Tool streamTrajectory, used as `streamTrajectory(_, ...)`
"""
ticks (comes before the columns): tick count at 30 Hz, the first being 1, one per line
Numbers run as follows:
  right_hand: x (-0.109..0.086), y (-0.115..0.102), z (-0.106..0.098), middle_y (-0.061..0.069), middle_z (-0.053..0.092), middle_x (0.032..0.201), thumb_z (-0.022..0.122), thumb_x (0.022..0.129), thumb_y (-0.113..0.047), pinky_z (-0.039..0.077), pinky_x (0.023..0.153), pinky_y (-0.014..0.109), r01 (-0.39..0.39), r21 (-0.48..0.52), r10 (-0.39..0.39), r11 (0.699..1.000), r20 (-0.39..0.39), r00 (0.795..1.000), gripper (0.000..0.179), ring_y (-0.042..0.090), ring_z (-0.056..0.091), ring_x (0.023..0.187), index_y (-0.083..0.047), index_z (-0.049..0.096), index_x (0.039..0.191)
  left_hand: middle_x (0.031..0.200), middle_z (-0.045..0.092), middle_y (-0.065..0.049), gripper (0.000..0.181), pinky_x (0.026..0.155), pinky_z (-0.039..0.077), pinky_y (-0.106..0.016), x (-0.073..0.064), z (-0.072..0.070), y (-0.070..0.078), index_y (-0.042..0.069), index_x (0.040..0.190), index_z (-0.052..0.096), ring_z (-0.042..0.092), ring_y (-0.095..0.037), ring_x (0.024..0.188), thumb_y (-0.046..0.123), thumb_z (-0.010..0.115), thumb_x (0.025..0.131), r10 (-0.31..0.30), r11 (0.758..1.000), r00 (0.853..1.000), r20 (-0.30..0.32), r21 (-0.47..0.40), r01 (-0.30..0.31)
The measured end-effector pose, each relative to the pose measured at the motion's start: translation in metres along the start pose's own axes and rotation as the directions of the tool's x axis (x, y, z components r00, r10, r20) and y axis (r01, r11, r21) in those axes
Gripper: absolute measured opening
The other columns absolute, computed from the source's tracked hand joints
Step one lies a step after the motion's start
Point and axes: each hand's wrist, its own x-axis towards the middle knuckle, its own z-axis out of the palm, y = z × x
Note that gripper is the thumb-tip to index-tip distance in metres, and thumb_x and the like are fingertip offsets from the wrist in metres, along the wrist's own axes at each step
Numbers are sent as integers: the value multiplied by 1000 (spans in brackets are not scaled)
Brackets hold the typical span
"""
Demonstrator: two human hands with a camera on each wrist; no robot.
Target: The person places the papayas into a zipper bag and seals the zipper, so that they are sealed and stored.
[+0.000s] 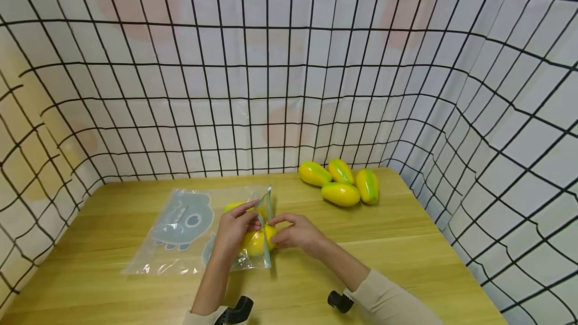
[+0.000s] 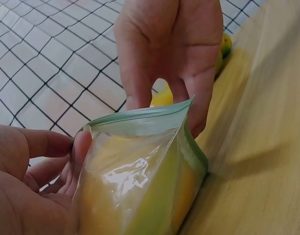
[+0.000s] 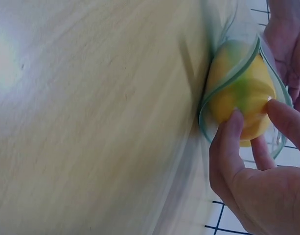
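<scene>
Pinched the clear bag by its rim with the left hand, probably to spread its mouth; gripped the yellow fruit there with the right hand, seemingly for steadying; had four other fruits right of the bag.

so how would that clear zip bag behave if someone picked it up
The bag is probably floppy, since its clear film creases. Its glossy surface may feel slippery. The yellow fruit inside would likely make it sag.
</scene>
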Motion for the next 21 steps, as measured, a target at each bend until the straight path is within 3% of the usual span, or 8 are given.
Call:
streamTrajectory(10, 5, 6, 8, 15, 76, 93, 73, 86, 1, 62, 86, 42, -4, 76, 5, 997, -11, 1000, 41, 22, 73, 83, 2, 66, 126, 85, 65, -6, 36, 67, 60, -20, -3, 0, 4, 0, 134, 64, 66, -13, 70, 6, 59, 99, 41, 996, 999, -8, 75, -40)
streamTrajectory(21, 4, 4, 19, 22, 72, 114, 69, 87, 3, 59, 94, 47, -21, 149, 24, 989, -24, 999, 44, 29, 74, 96, 4, 62, 130, 82, 64, -7, 36, 68, 61, -23, -5, 2, 7, -1, 134, 64, 67, -14, 68, 7, 60, 99, 52, 993, 999, -9, 107, -50)
